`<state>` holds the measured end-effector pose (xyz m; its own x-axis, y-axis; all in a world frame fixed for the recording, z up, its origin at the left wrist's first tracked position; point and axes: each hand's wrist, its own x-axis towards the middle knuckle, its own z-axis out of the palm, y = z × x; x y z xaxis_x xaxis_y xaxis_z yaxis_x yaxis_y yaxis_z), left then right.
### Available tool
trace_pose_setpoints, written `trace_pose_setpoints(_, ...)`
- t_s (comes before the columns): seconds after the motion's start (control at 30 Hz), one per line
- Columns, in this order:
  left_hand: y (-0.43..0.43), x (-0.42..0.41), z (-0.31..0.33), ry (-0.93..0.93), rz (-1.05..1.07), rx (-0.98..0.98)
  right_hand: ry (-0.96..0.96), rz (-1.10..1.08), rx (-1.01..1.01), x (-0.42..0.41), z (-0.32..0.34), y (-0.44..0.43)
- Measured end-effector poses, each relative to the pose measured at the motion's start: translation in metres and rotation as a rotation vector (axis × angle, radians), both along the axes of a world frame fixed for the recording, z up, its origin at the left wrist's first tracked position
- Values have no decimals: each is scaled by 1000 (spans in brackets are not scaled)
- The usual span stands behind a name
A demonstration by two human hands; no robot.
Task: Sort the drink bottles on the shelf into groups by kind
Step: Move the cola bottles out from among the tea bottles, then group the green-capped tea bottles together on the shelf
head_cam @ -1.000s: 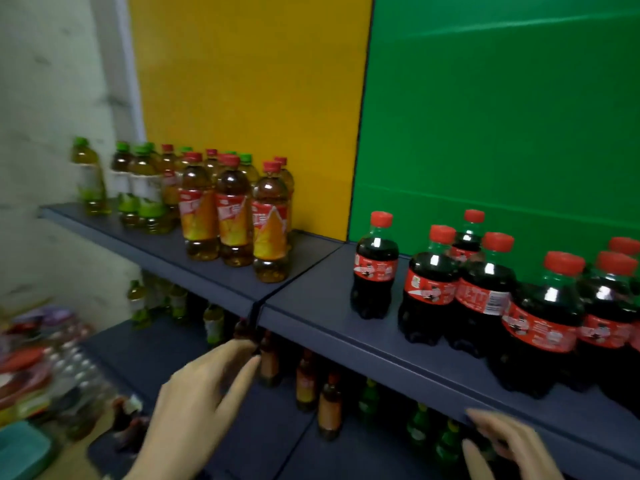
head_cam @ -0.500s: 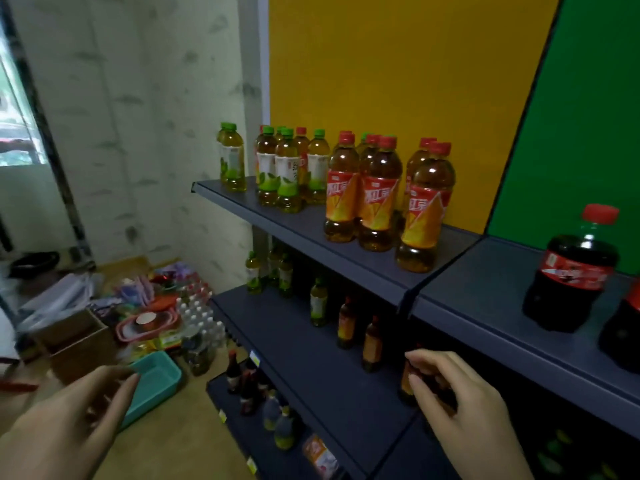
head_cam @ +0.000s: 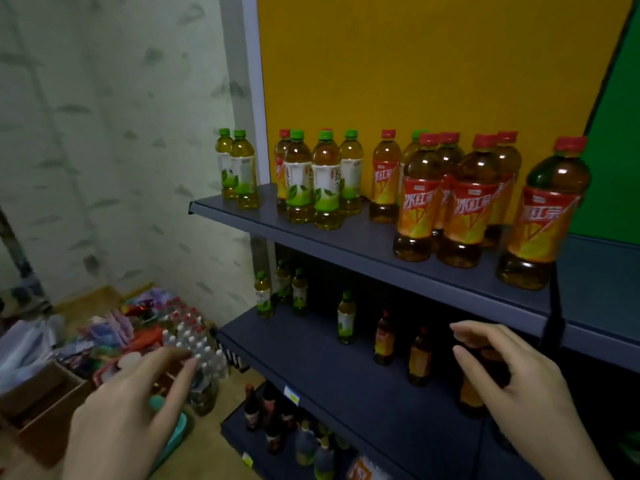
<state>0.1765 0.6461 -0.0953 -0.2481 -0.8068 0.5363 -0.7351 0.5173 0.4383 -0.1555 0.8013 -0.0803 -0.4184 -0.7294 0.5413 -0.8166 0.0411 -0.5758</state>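
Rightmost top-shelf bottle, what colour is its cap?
The cap is red, clearest in the head view.

Green-capped green tea bottles (head_cam: 325, 188) stand upright toward the top shelf's (head_cam: 346, 239) left end; red-capped iced tea bottles (head_cam: 467, 209) cluster rightward, a few intermixed.

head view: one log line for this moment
left hand: open, empty | right hand: curled at orange-label tea bottle, middle shelf, grip unclear | top shelf: green-cap tea bottles and red-cap tea bottles intermixed

Above the fingers (head_cam: 467, 329) of the right hand (head_cam: 519, 386), red-capped amber bottles (head_cam: 471, 209) wear red-orange labels; green-capped bottles (head_cam: 325, 188), white-green; backboard (head_cam: 433, 64) yellow.
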Motion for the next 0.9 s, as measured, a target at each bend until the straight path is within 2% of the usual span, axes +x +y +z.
trace_pose_setpoints(0.13,-33,-19,0,-19,-46,-127,4,-65,28,2,-6,-26)
trace_pose_setpoints(0.27,-81,-36,-8,-76,-100,-171,-24,-127,52,-2,-13,-61)
trace_pose_setpoints(0.4,-140,-58,-6,30,-275,-186,-20,-162,10,-9,-9,-105)
trace_pose_setpoints(0.5,-176,-82,17,-19,-308,-216,3,-164,-35,-15,-3,-138)
trace_pose_setpoints(0.67,-228,-132,20,57,-451,-184,32,-182,-95,-23,10,-185)
trace_pose_setpoints(0.9,-262,-209,39,142,-759,-114,38,-209,-87,-18,24,-230)
